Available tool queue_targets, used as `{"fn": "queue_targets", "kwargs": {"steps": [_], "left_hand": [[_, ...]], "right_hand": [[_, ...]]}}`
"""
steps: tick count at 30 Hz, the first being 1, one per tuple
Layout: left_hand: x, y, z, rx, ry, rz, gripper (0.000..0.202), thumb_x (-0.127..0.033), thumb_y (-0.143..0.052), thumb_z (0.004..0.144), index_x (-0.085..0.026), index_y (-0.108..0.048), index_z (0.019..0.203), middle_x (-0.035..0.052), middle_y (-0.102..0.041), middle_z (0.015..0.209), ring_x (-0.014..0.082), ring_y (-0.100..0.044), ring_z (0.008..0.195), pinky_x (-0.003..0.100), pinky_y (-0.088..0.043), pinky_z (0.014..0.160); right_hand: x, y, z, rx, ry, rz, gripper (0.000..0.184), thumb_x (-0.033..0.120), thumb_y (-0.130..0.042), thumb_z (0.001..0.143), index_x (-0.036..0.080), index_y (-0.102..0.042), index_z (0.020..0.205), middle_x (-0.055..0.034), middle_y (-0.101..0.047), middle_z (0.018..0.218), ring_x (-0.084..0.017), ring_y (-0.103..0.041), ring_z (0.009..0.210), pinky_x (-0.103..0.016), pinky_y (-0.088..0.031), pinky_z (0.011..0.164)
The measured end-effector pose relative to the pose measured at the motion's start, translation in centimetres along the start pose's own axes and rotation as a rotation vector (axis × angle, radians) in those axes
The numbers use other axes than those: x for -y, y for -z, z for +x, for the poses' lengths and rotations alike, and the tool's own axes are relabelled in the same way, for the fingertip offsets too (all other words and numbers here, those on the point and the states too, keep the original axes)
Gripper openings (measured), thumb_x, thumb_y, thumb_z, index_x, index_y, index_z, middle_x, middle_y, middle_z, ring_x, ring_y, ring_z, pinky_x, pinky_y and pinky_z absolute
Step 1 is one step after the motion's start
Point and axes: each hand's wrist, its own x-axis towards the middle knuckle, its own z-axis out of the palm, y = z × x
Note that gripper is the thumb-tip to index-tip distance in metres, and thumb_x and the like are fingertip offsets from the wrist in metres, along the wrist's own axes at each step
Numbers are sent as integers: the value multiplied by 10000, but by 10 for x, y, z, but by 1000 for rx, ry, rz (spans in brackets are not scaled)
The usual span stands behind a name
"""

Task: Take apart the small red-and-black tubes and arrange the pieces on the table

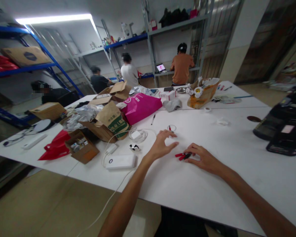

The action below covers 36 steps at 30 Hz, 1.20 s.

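Note:
My right hand (202,158) has its thumb and fingers closed around the dark end of small red-handled pliers (181,156), just above the white table. The two red handles point left, and the fingers partly hide the dark end. To the left, my left hand (162,144) is held with thumb and fingers apart and nothing between them. Just beyond its fingertips lies a small thin wire loop (174,126) with a red piece on it. Farther back a black pen (153,119) rests on the table.
Left of my arm are a white power bank (120,162), a coiled white cable (141,135) and a small open box (82,148). Behind them lie a magenta bag (143,107) and a brown paper bag (111,119). A black case (287,131) stands at right. Several people sit beyond.

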Motion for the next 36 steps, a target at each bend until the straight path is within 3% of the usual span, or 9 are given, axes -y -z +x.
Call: {"fn": "queue_targets", "kwargs": {"steps": [3, 6, 11, 15, 17, 24, 28, 32, 36], "left_hand": [[-9, -15, -27, 209, 94, 67, 384, -473, -876, 843, -237, -773, 1128, 105, -734, 1068, 278, -659, 985, 391, -486, 923], [-11, -24, -35, 317, 163, 102, 284, -426, -842, 871, -210, -783, 1046, 90, -753, 1016, 257, -677, 942, 347, -492, 848], [-11, -21, -20, 471, 295, 161, 232, -329, -776, 901, -165, -792, 1064, 78, -797, 1005, 213, -714, 880, 290, -497, 774], [-15, -17, -3, 708, 295, 306, 228, -349, -786, 870, -160, -813, 996, 83, -809, 934, 216, -713, 811, 287, -482, 715], [-17, -15, 4, 742, 296, 398, 229, -351, -810, 834, -172, -816, 977, 85, -807, 918, 220, -708, 786, 288, -475, 689], [-14, 7, 21, 661, 179, 167, 358, -249, -805, 858, -167, -786, 1206, 91, -816, 1033, 205, -727, 882, 281, -520, 801], [-4, 22, 41, 436, 82, -35, 367, -358, -773, 927, -157, -795, 1233, 107, -809, 1112, 210, -703, 927, 293, -514, 831], [13, 22, 72, 69, 81, -249, 379, -440, -777, 913, -105, -798, 1090, 121, -797, 1022, 210, -697, 879, 299, -520, 797], [27, 17, 88, 8, 81, -148, 258, -354, -803, 868, -120, -788, 976, 91, -788, 914, 190, -701, 797, 300, -538, 783]], "right_hand": [[-1, -1, 0, -1, 3, -13, 273, 502, -713, 994, 303, -771, 1172, -60, -680, 1177, -227, -655, 1067, -402, -539, 971], [-1, -1, 0, -5, -14, -36, 298, 500, -721, 989, 277, -743, 1185, -60, -680, 1153, -209, -641, 1000, -385, -532, 928], [-2, 0, 0, 16, -39, -82, 278, 480, -750, 965, 243, -733, 1109, -57, -686, 1088, -210, -629, 983, -369, -505, 899], [-5, 0, -1, 31, -44, -53, 266, 490, -741, 965, 245, -721, 1066, -54, -688, 1098, -217, -630, 1020, -373, -495, 938], [-7, 0, -1, 42, -36, -35, 276, 512, -721, 975, 241, -709, 1030, -51, -687, 1082, -215, -626, 1008, -370, -491, 934], [-3, 6, -1, -38, -148, 80, 323, 547, -610, 1031, 226, -639, 1012, -35, -689, 1010, -183, -605, 894, -330, -474, 814], [1, 8, -2, -55, -189, 111, 338, 563, -602, 1029, 228, -632, 1000, -26, -697, 994, -178, -607, 877, -326, -468, 808], [3, 7, -2, -48, -206, 111, 359, 589, -618, 1012, 231, -636, 983, -24, -694, 961, -178, -593, 863, -320, -462, 793], [1, 7, -1, -48, -212, 107, 364, 594, -629, 1006, 231, -636, 980, -18, -682, 941, -175, -590, 867, -316, -455, 794]]}}
